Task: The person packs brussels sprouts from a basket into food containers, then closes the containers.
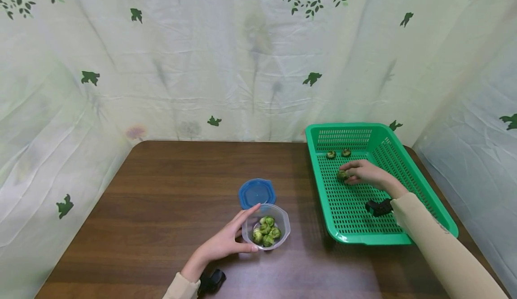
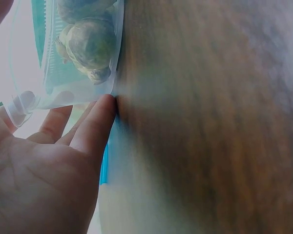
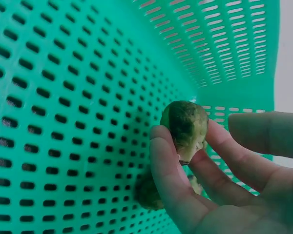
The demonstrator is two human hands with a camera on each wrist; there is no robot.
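Head cam: I count 5+ sprouts in 1 clear tub; L hand grips it, thumb/fingers spread. 1 blue lid beyond. 1 green basket: 2 far sprouts + 1 held sprout, pinched by fingers of R hand. R wrist cam alone shows its dark patch.

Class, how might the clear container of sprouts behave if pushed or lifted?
The clear container probably feels light and flexes slightly, as its see-through walls look thin. Pushed, it would likely slide, not roll, standing open side up on the table. The uncovered Brussels sprouts inside might spill if it tips.
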